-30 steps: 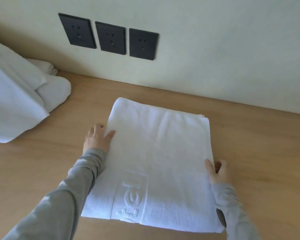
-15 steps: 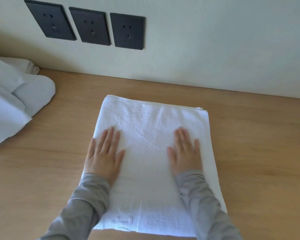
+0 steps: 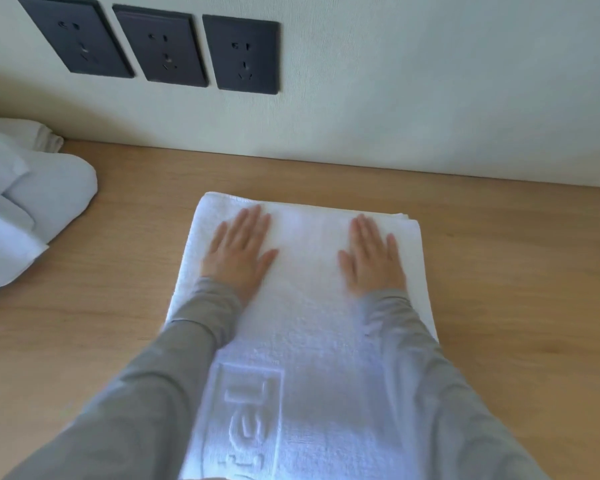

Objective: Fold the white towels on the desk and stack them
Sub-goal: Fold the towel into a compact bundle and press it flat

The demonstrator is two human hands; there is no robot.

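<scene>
Two flat grips, the left grip (image 3: 238,252) and right grip (image 3: 373,259), fingers straight and holding nothing, have slid toward 12 o'clock along the folded white terry towel (image 3: 309,306) lying mid-way on the pale wooden counter (image 3: 499,271), pressing it smooth, so this fold looks about finished.

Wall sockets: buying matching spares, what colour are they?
Dark charcoal grey; wall sockets show best in head view.

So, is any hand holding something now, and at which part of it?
Nothing is held. The left hand and the right hand lie flat and outstretched on the far part of the folded white towel, without gripping it.
</scene>
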